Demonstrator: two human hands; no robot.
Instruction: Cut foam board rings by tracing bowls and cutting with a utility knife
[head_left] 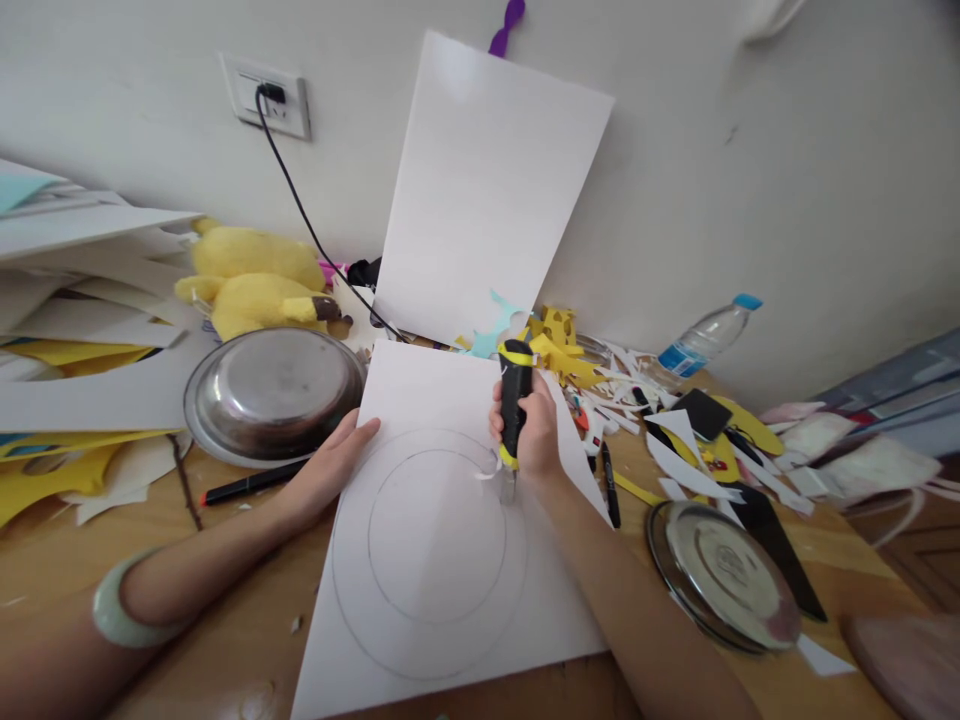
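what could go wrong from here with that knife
The utility knife in the right hand could slip away from the drawn circles and mark the wrong spot. The left hand is at the left edge of the white sheet, so the far side might shift under the blade.

White sheet: flat, two thin circles drawn, one inside the other.
Cutter: black-and-yellow, in your grasp over the sheet's right half, blade end toward you.
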